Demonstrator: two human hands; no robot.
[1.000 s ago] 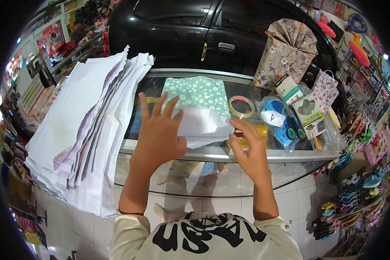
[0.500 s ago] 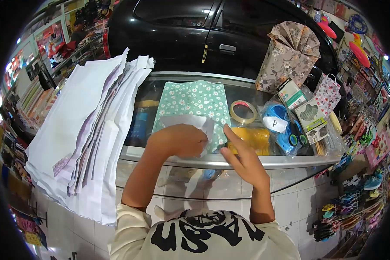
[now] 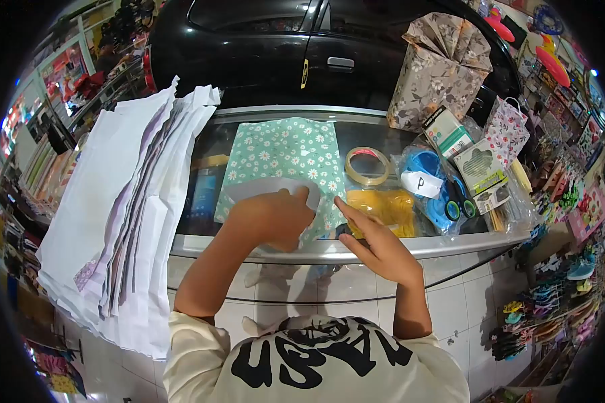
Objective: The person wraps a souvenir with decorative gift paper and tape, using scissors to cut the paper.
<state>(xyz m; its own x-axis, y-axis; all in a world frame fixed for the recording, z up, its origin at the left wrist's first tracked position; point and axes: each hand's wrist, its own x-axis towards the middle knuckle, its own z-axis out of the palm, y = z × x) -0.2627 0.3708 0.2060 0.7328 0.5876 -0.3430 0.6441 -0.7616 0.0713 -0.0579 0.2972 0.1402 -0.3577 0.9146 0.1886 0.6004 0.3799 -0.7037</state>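
Observation:
Green daisy-print wrapping paper (image 3: pixel 285 148), folded into a flat bag-like shape, lies on the glass counter. Its near end gapes and shows the pale inner side (image 3: pixel 248 190). My left hand (image 3: pixel 269 218) is closed on this near end, fingers curled at the opening; its fingertips are partly hidden. Flat and stretched out, my right hand (image 3: pixel 383 252) has its fingertips at the paper's right edge, thumb apart, nothing in its grip. A roll of clear tape (image 3: pixel 367 166) lies just right of the paper, above a yellow plastic-wrapped packet (image 3: pixel 383 211).
A stack of white-backed paper sheets (image 3: pixel 121 174) covers the left side. On the right are scissors (image 3: pixel 460 201), a blue item in plastic (image 3: pixel 423 164), small packets and a tall floral-wrapped bag (image 3: pixel 440 74). A black car (image 3: pixel 262 60) stands behind the counter (image 3: pixel 423 248).
My left hand has shifted slightly at the paper's opening, and its index finger now stretches more toward the right. My right hand stays extended beside the edge. The whole view has shifted a little.

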